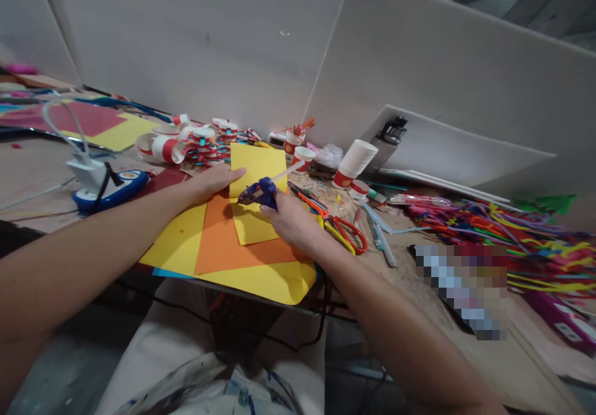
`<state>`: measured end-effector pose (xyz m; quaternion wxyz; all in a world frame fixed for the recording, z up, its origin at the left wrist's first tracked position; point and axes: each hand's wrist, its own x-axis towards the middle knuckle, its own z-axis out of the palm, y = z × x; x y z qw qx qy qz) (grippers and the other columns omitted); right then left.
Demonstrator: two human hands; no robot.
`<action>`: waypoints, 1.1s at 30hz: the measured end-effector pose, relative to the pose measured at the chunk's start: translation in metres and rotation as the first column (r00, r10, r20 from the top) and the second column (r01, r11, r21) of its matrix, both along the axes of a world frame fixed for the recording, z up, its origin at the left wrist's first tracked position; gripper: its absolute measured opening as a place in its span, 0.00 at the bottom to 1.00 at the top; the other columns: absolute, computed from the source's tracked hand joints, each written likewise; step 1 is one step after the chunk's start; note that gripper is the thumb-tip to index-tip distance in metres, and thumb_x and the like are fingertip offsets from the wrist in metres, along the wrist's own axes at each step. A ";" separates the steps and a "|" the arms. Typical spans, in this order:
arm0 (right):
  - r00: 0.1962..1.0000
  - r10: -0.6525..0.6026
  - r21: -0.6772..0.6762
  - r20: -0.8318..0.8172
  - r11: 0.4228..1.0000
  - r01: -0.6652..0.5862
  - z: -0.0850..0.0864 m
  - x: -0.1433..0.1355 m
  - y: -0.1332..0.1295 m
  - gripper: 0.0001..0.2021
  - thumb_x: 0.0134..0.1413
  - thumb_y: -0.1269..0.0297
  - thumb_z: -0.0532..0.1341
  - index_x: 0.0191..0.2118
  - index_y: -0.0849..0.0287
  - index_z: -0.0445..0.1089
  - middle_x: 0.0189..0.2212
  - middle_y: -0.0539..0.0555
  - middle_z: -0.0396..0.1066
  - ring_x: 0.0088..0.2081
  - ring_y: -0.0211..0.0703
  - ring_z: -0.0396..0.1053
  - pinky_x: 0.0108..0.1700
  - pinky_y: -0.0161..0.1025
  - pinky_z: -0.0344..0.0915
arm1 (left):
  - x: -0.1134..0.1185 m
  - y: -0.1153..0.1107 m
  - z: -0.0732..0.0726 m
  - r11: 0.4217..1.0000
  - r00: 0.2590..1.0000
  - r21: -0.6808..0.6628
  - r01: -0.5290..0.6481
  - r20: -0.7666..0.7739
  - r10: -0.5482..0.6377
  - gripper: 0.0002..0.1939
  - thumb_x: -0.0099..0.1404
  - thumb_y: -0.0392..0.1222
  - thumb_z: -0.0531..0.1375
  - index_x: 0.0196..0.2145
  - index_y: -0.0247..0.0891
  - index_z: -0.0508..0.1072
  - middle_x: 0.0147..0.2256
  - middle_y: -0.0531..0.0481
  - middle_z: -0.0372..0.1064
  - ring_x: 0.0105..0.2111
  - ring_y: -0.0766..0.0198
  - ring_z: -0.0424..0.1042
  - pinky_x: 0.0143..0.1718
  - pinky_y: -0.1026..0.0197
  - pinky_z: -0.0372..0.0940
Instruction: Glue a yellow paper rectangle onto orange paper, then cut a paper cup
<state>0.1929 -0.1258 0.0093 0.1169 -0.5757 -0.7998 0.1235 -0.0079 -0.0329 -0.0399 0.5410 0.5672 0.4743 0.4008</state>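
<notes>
My right hand (291, 219) is wrapped round a blue hot glue gun (258, 192), with a whitish glue stick (289, 171) jutting from its back. The gun's nozzle points left, over a folded yellow card (257, 159). One half of this card stands up and the other half lies toward me. My left hand (218, 181) grips the upright half by its left edge, thumb on the near face. Beneath lie an orange sheet (216, 241) and a larger yellow sheet (172, 241) at the table's front edge.
Scissors (347, 232) lie right of the sheets. Behind stand stacked paper cups (356, 163) and cup crafts (202, 141). A blue power strip (114, 191) with a white charger sits left. Colourful pipe cleaners (493, 228) spread right. A black cable (298, 343) hangs below the edge.
</notes>
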 end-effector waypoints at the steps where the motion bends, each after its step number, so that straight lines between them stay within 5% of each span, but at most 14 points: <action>1: 1.000 0.004 0.001 0.005 1.000 -0.004 0.001 0.001 0.000 0.15 0.60 0.56 0.53 0.46 0.60 0.68 0.41 0.60 0.75 0.39 0.49 0.72 0.34 0.36 0.61 | 0.000 0.000 0.000 1.000 1.000 0.003 -0.005 -0.015 0.005 0.16 0.57 0.52 0.63 0.31 0.34 0.73 0.23 0.50 0.71 0.17 0.68 0.64 0.17 0.67 0.55; 7: 0.998 -0.062 -0.017 0.030 0.998 0.063 0.010 0.025 -0.003 0.15 0.58 0.58 0.54 0.46 0.61 0.68 0.41 0.61 0.74 0.39 0.50 0.71 0.35 0.37 0.60 | 0.003 -0.005 0.005 0.998 1.000 -0.052 -0.021 0.000 0.021 0.17 0.56 0.52 0.63 0.35 0.34 0.74 0.28 0.46 0.74 0.24 0.59 0.73 0.25 0.61 0.65; 14: 0.974 -0.210 -0.005 0.083 0.977 0.211 0.016 0.046 -0.003 0.15 0.59 0.59 0.53 0.46 0.63 0.68 0.40 0.63 0.74 0.38 0.51 0.71 0.34 0.38 0.60 | 0.002 -0.006 0.005 1.000 1.000 -0.024 -0.018 0.005 0.018 0.17 0.57 0.52 0.63 0.34 0.34 0.75 0.32 0.44 0.75 0.26 0.58 0.74 0.25 0.62 0.65; 21: 0.988 -0.143 0.001 0.052 0.990 0.144 0.008 0.036 0.002 0.15 0.59 0.58 0.54 0.46 0.62 0.68 0.42 0.63 0.74 0.41 0.51 0.71 0.38 0.39 0.62 | -0.001 -0.001 -0.001 1.000 1.000 -0.013 0.010 0.002 -0.010 0.20 0.56 0.54 0.63 0.38 0.34 0.75 0.36 0.42 0.76 0.30 0.56 0.75 0.31 0.58 0.68; 29: 0.971 -0.236 0.000 0.046 0.972 0.236 0.013 0.049 0.002 0.14 0.58 0.58 0.54 0.44 0.62 0.68 0.39 0.62 0.74 0.39 0.50 0.71 0.37 0.38 0.61 | 0.001 -0.004 0.001 0.999 0.999 0.016 -0.043 0.022 0.042 0.21 0.52 0.53 0.66 0.36 0.34 0.77 0.26 0.45 0.75 0.30 0.53 0.75 0.27 0.60 0.67; 33: 0.969 -0.224 -0.075 -0.101 0.973 0.217 0.009 0.059 0.002 0.13 0.59 0.58 0.54 0.41 0.60 0.69 0.36 0.57 0.73 0.34 0.43 0.70 0.33 0.34 0.61 | 0.004 -0.009 0.007 0.998 0.998 0.015 -0.064 0.017 0.064 0.22 0.50 0.54 0.67 0.36 0.34 0.77 0.26 0.45 0.75 0.31 0.52 0.75 0.27 0.60 0.68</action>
